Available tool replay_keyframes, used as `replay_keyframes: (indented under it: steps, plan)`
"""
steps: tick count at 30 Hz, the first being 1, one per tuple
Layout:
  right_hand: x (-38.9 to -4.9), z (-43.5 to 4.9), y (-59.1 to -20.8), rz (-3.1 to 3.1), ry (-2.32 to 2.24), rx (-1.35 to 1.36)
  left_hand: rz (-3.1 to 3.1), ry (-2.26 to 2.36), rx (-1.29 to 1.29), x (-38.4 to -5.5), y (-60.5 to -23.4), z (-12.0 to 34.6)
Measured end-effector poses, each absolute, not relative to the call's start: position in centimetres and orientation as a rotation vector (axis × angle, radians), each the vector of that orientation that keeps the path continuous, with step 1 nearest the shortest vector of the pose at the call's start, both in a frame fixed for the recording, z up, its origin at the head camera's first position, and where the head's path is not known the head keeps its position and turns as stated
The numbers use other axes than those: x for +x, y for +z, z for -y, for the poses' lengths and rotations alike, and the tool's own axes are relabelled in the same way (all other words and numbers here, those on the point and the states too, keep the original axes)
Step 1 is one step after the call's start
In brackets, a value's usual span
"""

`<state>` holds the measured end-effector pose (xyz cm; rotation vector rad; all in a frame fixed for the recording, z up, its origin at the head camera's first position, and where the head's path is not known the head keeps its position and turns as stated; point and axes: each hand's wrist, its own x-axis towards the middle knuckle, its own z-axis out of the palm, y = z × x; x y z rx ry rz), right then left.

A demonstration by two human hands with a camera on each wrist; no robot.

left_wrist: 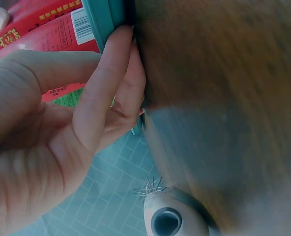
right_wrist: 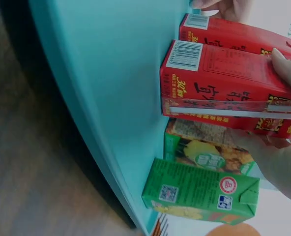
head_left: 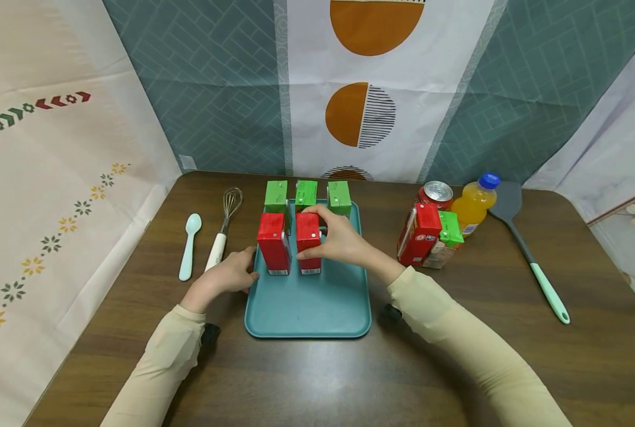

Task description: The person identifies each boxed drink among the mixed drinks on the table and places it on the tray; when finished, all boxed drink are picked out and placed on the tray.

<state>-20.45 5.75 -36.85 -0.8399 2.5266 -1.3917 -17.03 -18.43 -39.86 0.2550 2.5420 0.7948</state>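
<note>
My right hand (head_left: pixel 341 237) grips a red drink carton (head_left: pixel 309 240) near its top, thumb on the near side and fingers behind. The carton stands upright on a teal tray (head_left: pixel 317 314); a straw in clear wrap runs along its side in the right wrist view. At the tray's left edge, my left hand (head_left: pixel 232 271) pinches the rim between thumb and fingers. Just left of the held carton is another upright red carton (head_left: pixel 273 243). Behind them, three green-topped cartons line the tray's back: left carton (head_left: pixel 276 196), middle carton (head_left: pixel 306 193) and right carton (head_left: pixel 339 198).
Left of the tray lie a whisk (head_left: pixel 218 246) and a pale spoon (head_left: pixel 190 246). To the right are grouped a red carton (head_left: pixel 420 234), a green-topped carton (head_left: pixel 445 240), a can (head_left: pixel 437 193) and an orange juice bottle (head_left: pixel 472 207). A spatula (head_left: pixel 530 255) lies beyond.
</note>
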Motion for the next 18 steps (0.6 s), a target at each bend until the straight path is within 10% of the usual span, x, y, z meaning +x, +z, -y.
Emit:
replay_keyframes:
  steps: [18]
  plan:
    - [-19.4,-9.3,-37.0,-2.388,-1.561,-0.762,-2.538,0.794,0.23,-17.0,-39.8,18.4]
